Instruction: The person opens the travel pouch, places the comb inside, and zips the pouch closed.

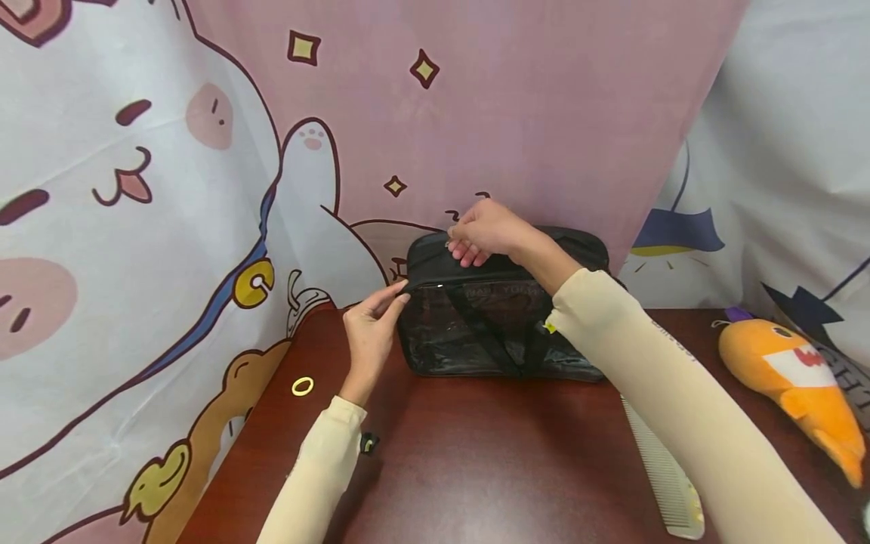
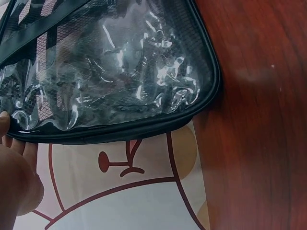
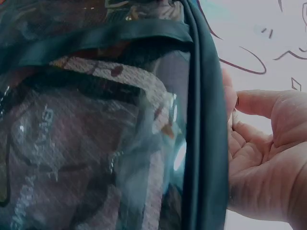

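A black bag with clear plastic sides (image 1: 435,332) stands upright at the back of the table, a dark strap crossing its front. With thumb and fingers my left hand (image 1: 372,332) pinches its upper left corner; the left wrist view shows that hand (image 2: 19,177) at the bag's piped edge (image 2: 120,133). Over the bag's top, left of its middle, my right hand (image 1: 485,230) has its fingers curled, thumb and forefinger pinching a small zipper pull mostly hidden by the fingertips. In the right wrist view, the bag's dark rim (image 3: 206,143) partly covers that hand (image 3: 268,158).
A pale comb (image 1: 662,468) lies at the right, partly under my right sleeve. Farther right is an orange plush toy (image 1: 782,370). A yellow ring (image 1: 302,386) lies on the left of the brown table (image 1: 462,461). Printed cloth (image 1: 544,98) hangs close behind the bag.
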The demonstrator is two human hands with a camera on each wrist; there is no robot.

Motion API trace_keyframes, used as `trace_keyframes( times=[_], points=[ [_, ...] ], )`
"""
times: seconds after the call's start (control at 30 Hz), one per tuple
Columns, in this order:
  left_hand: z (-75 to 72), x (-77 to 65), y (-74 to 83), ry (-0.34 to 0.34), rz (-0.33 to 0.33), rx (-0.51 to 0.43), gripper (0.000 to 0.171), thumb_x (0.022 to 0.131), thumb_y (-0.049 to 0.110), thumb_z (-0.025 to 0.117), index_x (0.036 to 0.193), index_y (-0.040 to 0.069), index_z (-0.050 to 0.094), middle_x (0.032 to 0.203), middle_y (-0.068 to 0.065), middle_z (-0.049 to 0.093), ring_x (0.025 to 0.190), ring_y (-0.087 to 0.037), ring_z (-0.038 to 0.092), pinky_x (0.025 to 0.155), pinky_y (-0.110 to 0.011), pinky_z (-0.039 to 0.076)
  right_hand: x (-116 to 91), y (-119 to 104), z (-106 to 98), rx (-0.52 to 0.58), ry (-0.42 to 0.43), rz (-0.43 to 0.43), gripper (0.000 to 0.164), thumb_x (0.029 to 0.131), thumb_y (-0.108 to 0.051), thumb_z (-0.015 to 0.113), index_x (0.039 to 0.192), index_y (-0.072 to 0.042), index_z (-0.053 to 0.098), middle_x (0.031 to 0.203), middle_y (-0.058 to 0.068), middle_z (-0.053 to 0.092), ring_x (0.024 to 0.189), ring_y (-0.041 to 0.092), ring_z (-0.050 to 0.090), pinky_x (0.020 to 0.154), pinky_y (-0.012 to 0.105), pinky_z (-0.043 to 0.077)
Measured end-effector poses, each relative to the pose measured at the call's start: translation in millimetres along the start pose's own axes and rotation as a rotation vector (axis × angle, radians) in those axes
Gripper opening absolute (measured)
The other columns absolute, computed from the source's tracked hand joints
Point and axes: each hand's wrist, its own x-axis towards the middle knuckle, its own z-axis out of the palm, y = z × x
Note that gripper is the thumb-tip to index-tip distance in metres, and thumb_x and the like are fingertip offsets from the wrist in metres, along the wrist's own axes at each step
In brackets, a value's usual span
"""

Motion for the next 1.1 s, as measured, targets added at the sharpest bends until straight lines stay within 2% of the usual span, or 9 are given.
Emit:
trace_keyframes(
  times=[0.23, 0.43, 0.67, 0.8, 0.97, 1.1],
  points=[
    [0.3, -1.8, -2.1, 0.0, 0.01, 0.007, 0.019, 0.093, 0.014, 0.083, 0.112, 0.016, 0.085, 0.111, -0.012, 0.082, 0.099, -0.01, 0.08, 0.084, -0.021, 0.062, 16.0, -1.9, 19.5, -0.008, -0.046, -0.005, 0.03, 0.111, -0.018, 0.054, 0.106, 0.004, 0.074, 0.081, 0.006, 0.073, 0.068, 0.014, 0.074, 0.063, 0.025, 0.06],
    [0.1, -2.1, -2.3, -0.004, 0.005, 0.015, 0.019, 0.093, 0.016, 0.083, 0.112, 0.019, 0.085, 0.112, -0.008, 0.082, 0.1, -0.013, 0.08, 0.084, -0.023, 0.063, 24.5, -5.1, 32.8, 0.002, -0.047, 0.005, 0.029, 0.111, -0.017, 0.053, 0.109, 0.004, 0.074, 0.082, 0.005, 0.072, 0.068, 0.013, 0.072, 0.062, 0.024, 0.058],
    [0.8, -2.7, -1.6, 0.008, 0.015, 0.004, 0.019, 0.093, 0.012, 0.083, 0.112, 0.013, 0.085, 0.111, -0.013, 0.082, 0.097, -0.009, 0.08, 0.083, -0.021, 0.062, 36.0, -13.3, 49.2, -0.013, -0.065, 0.04, 0.032, 0.111, -0.018, 0.052, 0.106, 0.006, 0.074, 0.074, 0.002, 0.071, 0.06, 0.009, 0.067, 0.054, 0.022, 0.054],
    [1.2, -3.4, -0.4, 0.014, 0.016, 0.004, 0.02, 0.092, 0.011, 0.084, 0.111, 0.012, 0.085, 0.111, -0.014, 0.082, 0.096, -0.008, 0.079, 0.082, -0.02, 0.062, 43.1, -16.1, 59.4, -0.053, -0.06, 0.046, 0.032, 0.11, -0.017, 0.054, 0.099, 0.004, 0.075, 0.068, 0.0, 0.069, 0.055, 0.007, 0.063, 0.052, 0.021, 0.052],
    [1.4, -4.2, 0.2, 0.022, 0.005, 0.017, 0.02, 0.091, 0.009, 0.084, 0.111, 0.01, 0.085, 0.11, -0.015, 0.081, 0.096, -0.006, 0.079, 0.081, -0.018, 0.061, 51.4, -17.5, 68.9, -0.135, -0.053, 0.054, 0.036, 0.11, -0.02, 0.055, 0.085, -0.003, 0.074, 0.063, -0.003, 0.064, 0.052, 0.006, 0.058, 0.051, 0.02, 0.049],
    [0.8, -3.0, 0.2, 0.017, 0.003, 0.012, 0.019, 0.091, 0.011, 0.084, 0.111, 0.012, 0.085, 0.11, -0.015, 0.081, 0.097, -0.007, 0.079, 0.082, -0.019, 0.062, 55.6, -17.1, 70.8, -0.114, -0.063, 0.068, 0.036, 0.11, -0.021, 0.055, 0.084, -0.004, 0.073, 0.062, -0.004, 0.063, 0.052, 0.006, 0.057, 0.051, 0.02, 0.048]
  ],
)
